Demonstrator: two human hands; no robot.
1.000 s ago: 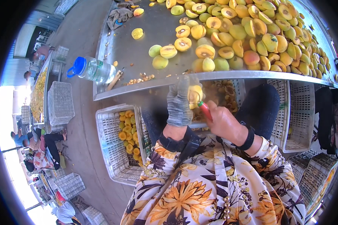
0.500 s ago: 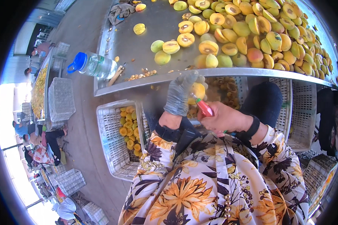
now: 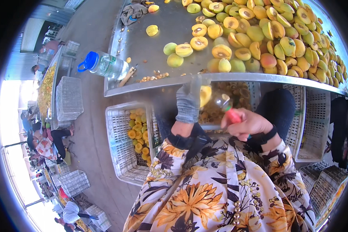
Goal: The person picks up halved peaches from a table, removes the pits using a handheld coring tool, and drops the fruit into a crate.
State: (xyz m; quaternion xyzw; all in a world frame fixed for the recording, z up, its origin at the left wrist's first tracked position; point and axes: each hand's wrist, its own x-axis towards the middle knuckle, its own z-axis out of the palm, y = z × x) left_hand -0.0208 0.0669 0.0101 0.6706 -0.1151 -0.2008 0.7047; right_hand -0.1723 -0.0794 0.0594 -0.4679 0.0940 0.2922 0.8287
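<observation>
My left hand [image 3: 189, 103], in a grey knit glove, holds a yellow fruit half [image 3: 205, 95] just below the edge of the metal table [image 3: 150, 50]. My bare right hand [image 3: 247, 124] grips a small tool with a red handle and round metal tip [image 3: 225, 105], the tip close to the fruit. Below both hands stands a white crate of pitted fruit halves [image 3: 236, 96]. A heap of whole and halved yellow-green fruits [image 3: 266, 34] covers the table's right part.
A plastic water bottle with a blue cap [image 3: 104, 65] lies on the table's left end, near loose pits [image 3: 154, 76]. A white crate with fruit halves [image 3: 131, 143] sits on the floor at my left. Empty crates [image 3: 317, 123] stand right. Other people work far left.
Both hands have stayed under the table edge. The fruit half has turned in my left hand and the tool tip has moved up beside it.
</observation>
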